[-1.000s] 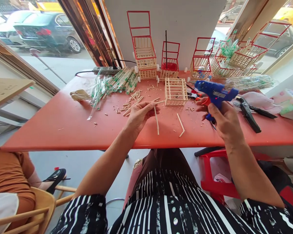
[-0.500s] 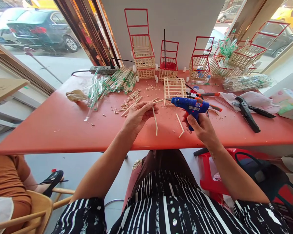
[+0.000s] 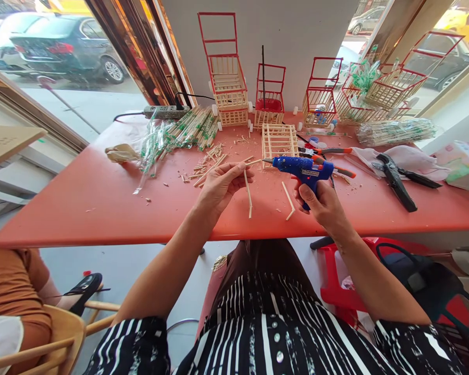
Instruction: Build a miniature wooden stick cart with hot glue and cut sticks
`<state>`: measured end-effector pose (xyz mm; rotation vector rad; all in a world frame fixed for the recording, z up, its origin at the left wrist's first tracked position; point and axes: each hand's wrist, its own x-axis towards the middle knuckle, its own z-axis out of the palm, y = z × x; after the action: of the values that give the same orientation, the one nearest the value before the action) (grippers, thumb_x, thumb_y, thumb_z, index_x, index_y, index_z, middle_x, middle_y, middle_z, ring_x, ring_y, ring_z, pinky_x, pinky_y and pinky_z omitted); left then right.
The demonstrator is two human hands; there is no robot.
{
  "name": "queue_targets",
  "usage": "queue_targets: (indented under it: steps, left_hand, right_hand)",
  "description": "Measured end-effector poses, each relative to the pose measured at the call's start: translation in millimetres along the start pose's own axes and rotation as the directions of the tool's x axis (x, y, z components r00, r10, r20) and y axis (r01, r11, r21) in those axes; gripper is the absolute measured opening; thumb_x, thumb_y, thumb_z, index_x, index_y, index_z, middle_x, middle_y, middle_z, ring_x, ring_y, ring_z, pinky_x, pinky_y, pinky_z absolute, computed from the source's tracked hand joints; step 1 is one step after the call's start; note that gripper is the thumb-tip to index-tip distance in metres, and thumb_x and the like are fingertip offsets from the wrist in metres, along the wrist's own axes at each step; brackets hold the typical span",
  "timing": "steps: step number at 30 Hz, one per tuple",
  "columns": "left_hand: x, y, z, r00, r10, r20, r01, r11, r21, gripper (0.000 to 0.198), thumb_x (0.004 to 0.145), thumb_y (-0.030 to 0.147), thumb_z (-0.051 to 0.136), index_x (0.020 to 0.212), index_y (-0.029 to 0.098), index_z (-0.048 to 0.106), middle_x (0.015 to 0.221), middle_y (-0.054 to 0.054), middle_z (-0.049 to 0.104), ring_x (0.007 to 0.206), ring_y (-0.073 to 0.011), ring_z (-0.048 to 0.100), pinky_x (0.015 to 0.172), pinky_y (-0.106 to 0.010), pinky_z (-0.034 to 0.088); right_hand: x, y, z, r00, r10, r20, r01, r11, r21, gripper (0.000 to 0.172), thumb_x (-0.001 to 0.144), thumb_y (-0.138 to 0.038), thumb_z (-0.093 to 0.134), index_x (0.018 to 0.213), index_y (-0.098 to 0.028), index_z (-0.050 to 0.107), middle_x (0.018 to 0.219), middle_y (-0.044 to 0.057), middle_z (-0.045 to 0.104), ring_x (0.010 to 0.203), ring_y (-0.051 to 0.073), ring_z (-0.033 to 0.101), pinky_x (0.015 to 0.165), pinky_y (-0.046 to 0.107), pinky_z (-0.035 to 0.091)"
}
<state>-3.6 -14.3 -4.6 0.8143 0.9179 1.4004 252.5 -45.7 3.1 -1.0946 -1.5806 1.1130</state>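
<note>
Left hand: my left hand is closed, thumb and fingertips pinched on a thin wooden stick that hangs down over the red table, above its near edge.
Short stick: a short stick runs sideways from the same fingertips toward the right; I cannot tell whether it is joined to the long one.
Right hand: my right hand is wrapped tight round the grip of a blue glue gun, held level with the nozzle pointing left.
Nozzle: its tip sits at the free end of the short stick, touching or just short of it.
Hands: apart, with the sticks between them.
On the table: a loose stick lies just beside the right hand. A slatted wooden crate stands behind the gun. Black pliers lie well to the right, and wrapped stick bundles lie at back left.
Back edge: small carts with red frames stand in a row.
Far left: another person in orange sits on a wooden chair.
</note>
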Motion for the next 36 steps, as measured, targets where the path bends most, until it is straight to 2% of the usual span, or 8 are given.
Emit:
queue_targets:
  steps: [4,12,20,27,36]
  left_hand:
    - [1.6,-2.5,-2.1,0.999,0.022,0.027,-0.021,0.999,-0.029,0.031,0.067,0.037,0.1,0.081,0.017,0.081,0.073,-0.004,0.08,0.068,-0.0146,0.076,0.076,-0.028,0.065]
    - [1.3,-2.5,-2.1,1.0,0.009,0.004,-0.009,1.0,0.003,0.03,0.072,0.039,0.098,0.083,0.017,0.08,0.075,-0.005,0.08,0.071,-0.0165,0.078,0.078,-0.029,0.064]
    - [1.9,-3.6,-2.6,0.998,0.029,0.06,-0.024,0.996,-0.086,0.034,0.066,0.036,0.102,0.081,0.014,0.082,0.072,-0.003,0.079,0.064,-0.0125,0.074,0.07,-0.024,0.064]
    - [1.6,-1.8,-1.5,1.0,-0.006,0.014,0.007,0.998,-0.064,0.024,0.077,0.03,0.097,0.082,0.014,0.08,0.072,-0.003,0.079,0.067,-0.0131,0.076,0.073,-0.024,0.064]
    - [2.0,-1.0,-0.4,1.0,-0.004,-0.004,0.004,0.998,-0.061,0.024,0.077,0.029,0.097,0.079,0.015,0.077,0.072,-0.004,0.079,0.065,-0.0135,0.076,0.071,-0.024,0.063]
  right_hand:
    - [0.5,0.8,0.1,1.0,0.011,0.002,-0.011,1.0,-0.015,0.067,0.084,-0.088,0.072,0.085,-0.022,0.059,0.067,-0.001,0.058,0.056,0.012,0.05,0.05,0.027,0.041]
    - [0.1,0.8,-0.2,1.0,0.012,-0.005,-0.013,0.999,-0.051,0.068,0.085,-0.089,0.07,0.083,-0.023,0.055,0.067,0.0,0.057,0.056,0.012,0.049,0.049,0.027,0.041]
    - [1.1,0.5,0.5,1.0,0.02,-0.014,-0.022,0.996,-0.092,0.072,0.082,-0.094,0.067,0.083,-0.023,0.053,0.067,0.0,0.056,0.056,0.012,0.05,0.05,0.028,0.041]
    - [1.4,3.3,-1.4,0.999,0.036,-0.034,-0.041,0.991,-0.128,0.074,0.081,-0.096,0.065,0.081,-0.023,0.053,0.07,0.002,0.057,0.058,0.013,0.051,0.052,0.029,0.04]
    - [-0.1,-1.2,0.6,0.999,0.032,-0.029,-0.036,0.992,-0.124,0.075,0.079,-0.096,0.066,0.077,-0.023,0.054,0.068,0.001,0.056,0.058,0.013,0.051,0.051,0.029,0.04]
